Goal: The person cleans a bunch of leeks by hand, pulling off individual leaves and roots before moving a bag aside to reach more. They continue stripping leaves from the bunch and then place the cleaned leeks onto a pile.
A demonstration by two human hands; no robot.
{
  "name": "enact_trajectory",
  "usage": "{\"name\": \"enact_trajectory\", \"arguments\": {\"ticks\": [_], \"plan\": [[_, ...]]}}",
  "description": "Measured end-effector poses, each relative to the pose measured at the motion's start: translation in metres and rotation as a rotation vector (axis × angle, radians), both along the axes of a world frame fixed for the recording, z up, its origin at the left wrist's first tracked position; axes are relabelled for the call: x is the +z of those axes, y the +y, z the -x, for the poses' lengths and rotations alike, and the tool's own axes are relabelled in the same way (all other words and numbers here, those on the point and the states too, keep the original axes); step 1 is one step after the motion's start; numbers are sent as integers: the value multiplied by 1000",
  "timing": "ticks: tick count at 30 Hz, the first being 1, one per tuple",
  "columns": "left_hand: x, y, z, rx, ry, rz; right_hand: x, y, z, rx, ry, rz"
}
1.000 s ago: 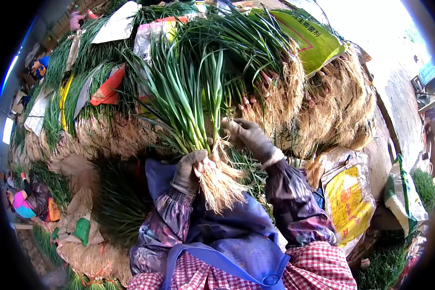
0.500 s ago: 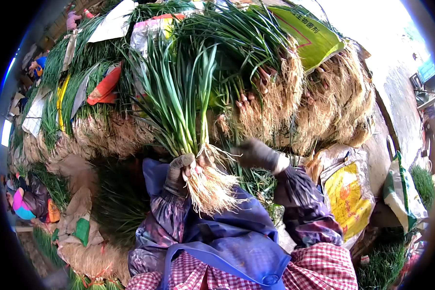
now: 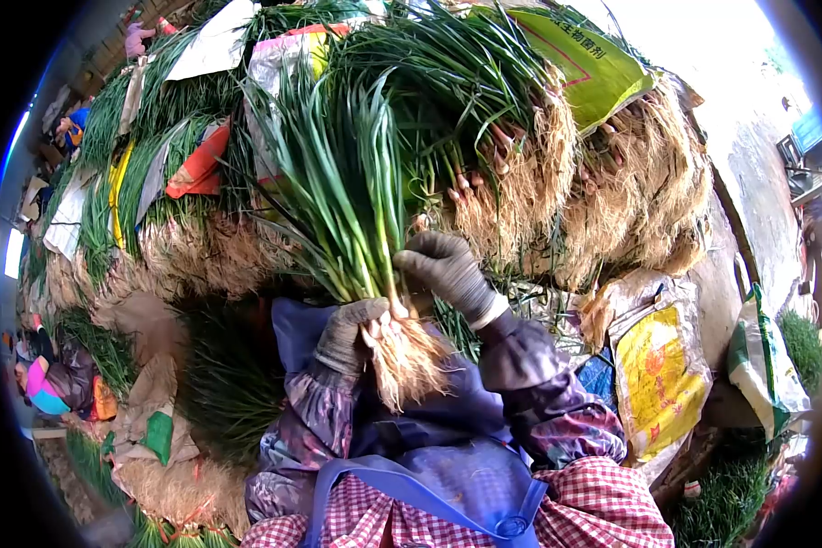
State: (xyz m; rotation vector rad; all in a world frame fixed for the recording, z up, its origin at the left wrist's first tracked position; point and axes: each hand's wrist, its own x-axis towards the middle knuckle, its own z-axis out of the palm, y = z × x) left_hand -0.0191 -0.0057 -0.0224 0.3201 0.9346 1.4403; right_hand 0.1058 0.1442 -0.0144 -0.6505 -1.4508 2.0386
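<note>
My left hand (image 3: 349, 336), in a grey-brown work glove, is wrapped round a bunch of spring onions (image 3: 356, 233) at its small pale-pink bulbs. The green leaves fan upward and the long beige roots (image 3: 406, 365) hang down over my blue apron (image 3: 466, 457). My right hand (image 3: 443, 269), gloved too, is at the bunch's right side just above the bulbs. Its thumb and curled fingers pinch a stalk there; part of the fingers is hidden behind the stems.
Ahead lies a long heap of spring onions (image 3: 639, 192), roots toward me, partly under a green printed sack (image 3: 580, 68) and a red cloth (image 3: 196, 164). To the right are a yellow sack (image 3: 653, 374) and a white-green sack (image 3: 763, 365). Another person (image 3: 55, 374) sits at far left.
My right hand has moved left from beside the bunch and closed at its stalk. The loose roots at the right now hang more gathered. My left hand keeps its hold.
</note>
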Motion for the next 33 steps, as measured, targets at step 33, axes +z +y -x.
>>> {"name": "enact_trajectory", "arguments": {"ticks": [33], "plan": [[-27, -1, 1, 37, -95, 126, 14, -52, -45, -212, -443, -995]]}}
